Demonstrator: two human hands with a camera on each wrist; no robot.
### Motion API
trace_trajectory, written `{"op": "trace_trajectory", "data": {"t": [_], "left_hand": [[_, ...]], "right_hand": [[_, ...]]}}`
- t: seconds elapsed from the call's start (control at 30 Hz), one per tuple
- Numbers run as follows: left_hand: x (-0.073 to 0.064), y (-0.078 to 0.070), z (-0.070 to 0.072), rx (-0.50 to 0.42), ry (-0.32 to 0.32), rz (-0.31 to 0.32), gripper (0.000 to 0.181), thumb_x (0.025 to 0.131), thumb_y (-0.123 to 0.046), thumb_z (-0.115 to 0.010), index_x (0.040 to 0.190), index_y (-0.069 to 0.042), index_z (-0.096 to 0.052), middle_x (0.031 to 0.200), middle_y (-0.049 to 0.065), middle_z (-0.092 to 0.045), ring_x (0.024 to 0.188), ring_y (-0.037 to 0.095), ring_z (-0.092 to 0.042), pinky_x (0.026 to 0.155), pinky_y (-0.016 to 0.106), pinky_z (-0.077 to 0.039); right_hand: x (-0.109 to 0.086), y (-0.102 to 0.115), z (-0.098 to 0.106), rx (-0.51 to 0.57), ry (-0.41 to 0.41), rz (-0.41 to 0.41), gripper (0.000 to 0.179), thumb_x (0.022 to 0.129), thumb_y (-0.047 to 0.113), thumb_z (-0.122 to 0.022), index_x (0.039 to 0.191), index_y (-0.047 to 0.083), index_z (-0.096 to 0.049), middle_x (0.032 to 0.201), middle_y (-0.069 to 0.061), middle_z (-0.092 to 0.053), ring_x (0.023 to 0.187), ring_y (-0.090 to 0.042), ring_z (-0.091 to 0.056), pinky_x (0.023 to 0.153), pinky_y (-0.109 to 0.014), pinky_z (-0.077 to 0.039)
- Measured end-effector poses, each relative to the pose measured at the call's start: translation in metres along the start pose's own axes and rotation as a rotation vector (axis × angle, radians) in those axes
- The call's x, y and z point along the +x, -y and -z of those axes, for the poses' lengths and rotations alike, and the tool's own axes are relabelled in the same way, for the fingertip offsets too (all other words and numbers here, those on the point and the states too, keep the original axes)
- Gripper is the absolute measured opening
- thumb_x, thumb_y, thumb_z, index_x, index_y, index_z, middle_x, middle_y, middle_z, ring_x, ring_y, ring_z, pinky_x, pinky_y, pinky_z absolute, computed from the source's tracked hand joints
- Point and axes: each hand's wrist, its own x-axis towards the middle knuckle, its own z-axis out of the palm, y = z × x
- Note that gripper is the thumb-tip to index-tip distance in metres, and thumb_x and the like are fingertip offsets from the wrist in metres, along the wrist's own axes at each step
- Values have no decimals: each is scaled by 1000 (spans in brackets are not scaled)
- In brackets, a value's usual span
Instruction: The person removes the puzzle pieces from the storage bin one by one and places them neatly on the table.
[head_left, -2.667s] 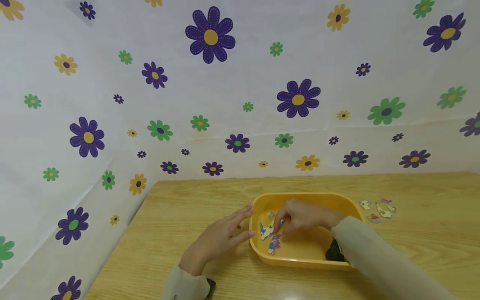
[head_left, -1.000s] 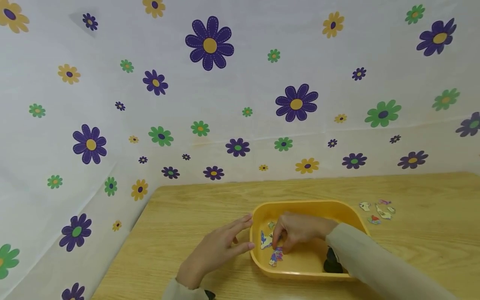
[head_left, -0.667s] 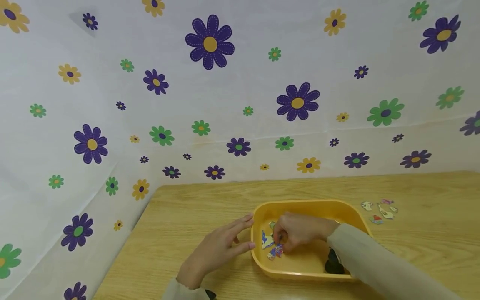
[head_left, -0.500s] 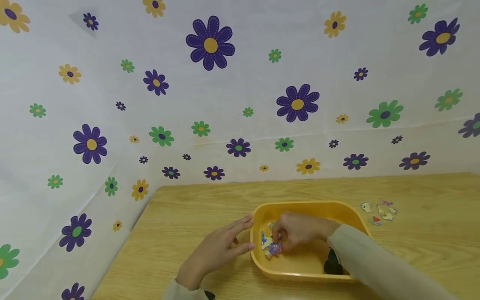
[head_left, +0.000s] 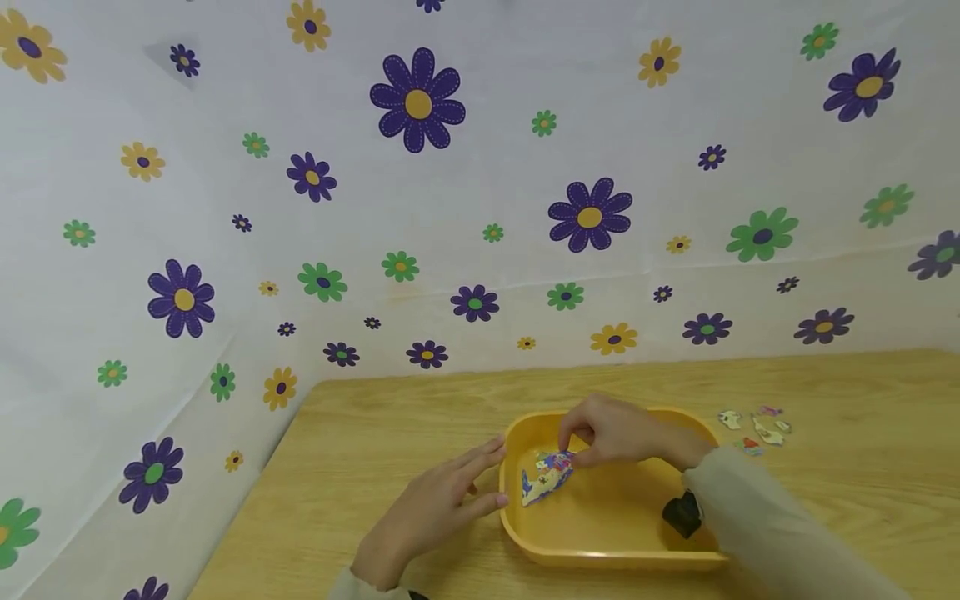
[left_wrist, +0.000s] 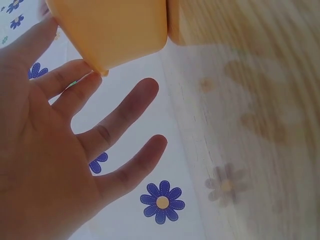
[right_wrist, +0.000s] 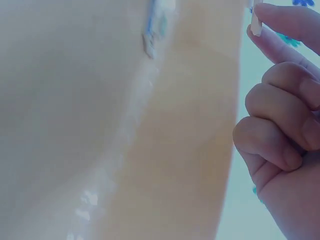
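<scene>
My right hand (head_left: pixel 615 429) is over the yellow tray (head_left: pixel 607 521), index finger and thumb at the pieces near its left end. In the right wrist view it pinches a thin, pale-edged piece (right_wrist: pixel 256 24), the other fingers curled in. A cream piece with blue edges (head_left: pixel 542 487) lies below, against a red-and-blue patterned piece (head_left: pixel 557 461). Another flat piece (right_wrist: pixel 156 25) shows on the tray floor in the right wrist view. My left hand (head_left: pixel 442 504) has its fingers extended, fingertips at the tray's left rim (left_wrist: pixel 103 73).
To the right of the tray, on the wooden table (head_left: pixel 375 433), lie several small flat pieces (head_left: pixel 767 429), one of them red (head_left: pixel 750 447). A black wrist device (head_left: pixel 682 514) hangs over the tray's right end. A flower-print cloth (head_left: pixel 480 258) stands behind the table.
The red-and-blue piece has turned and shifted up the tray, against the cream piece. My right hand has moved up and to the right. My left hand stays at the rim.
</scene>
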Motion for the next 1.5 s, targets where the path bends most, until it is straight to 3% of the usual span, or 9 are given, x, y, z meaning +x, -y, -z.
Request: {"op": "trace_trajectory", "data": {"t": [0.47,1.0,1.27,1.5], "left_hand": [[-2,0,2,18,-28,-34,60,102,-48,-56,150,-12,-51,160,2,-40,83,3,-58,71,24,-54],[-1,1,-2,-16,-24,-12,60,102,-50,-56,149,-12,-52,159,-2,-40,88,6,-59,72,23,-54],[-2,2,-1,-28,-23,-26,59,103,-47,-56,149,-10,-51,160,1,-39,86,4,-58,72,23,-54],[-1,0,-1,-37,-11,-11,60,103,-48,-56,150,-11,-51,160,-1,-39,86,4,-58,73,23,-54]], "right_hand": [[-26,5,31,3,-114,-49,6,87,7,-76,93,7,-74,62,15,-36,55,-2,-33,53,-22,-30],[-63,0,63,-77,-239,-157,11,87,10,-79,97,8,-74,60,13,-37,56,-5,-36,50,-23,-32],[-90,-15,67,-101,-335,-57,13,85,-1,-77,95,7,-74,62,17,-33,54,-1,-31,45,-24,-32],[-112,-23,67,-93,-406,-72,21,82,-6,-77,96,8,-73,59,12,-30,52,-2,-30,48,-25,-32]]}}
